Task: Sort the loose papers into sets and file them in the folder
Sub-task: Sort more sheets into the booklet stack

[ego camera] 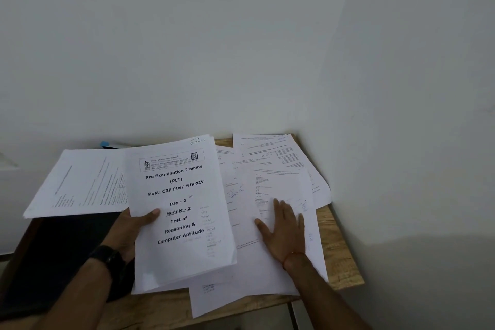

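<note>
White walls enclose a pale wooden worktop (340,244). The left hand (128,228) grips a white printed paper set (182,211); the right hand (284,230) lies flat, fingers (277,206) straight, on loose white sheets (278,185) spread there. Sorting seems in hand; next, pinch one matching sheet.

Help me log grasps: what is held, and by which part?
Left hand grips the Pre Examination Training packet by its left edge, thumb atop; right hand lies flat on loose papers.
</note>
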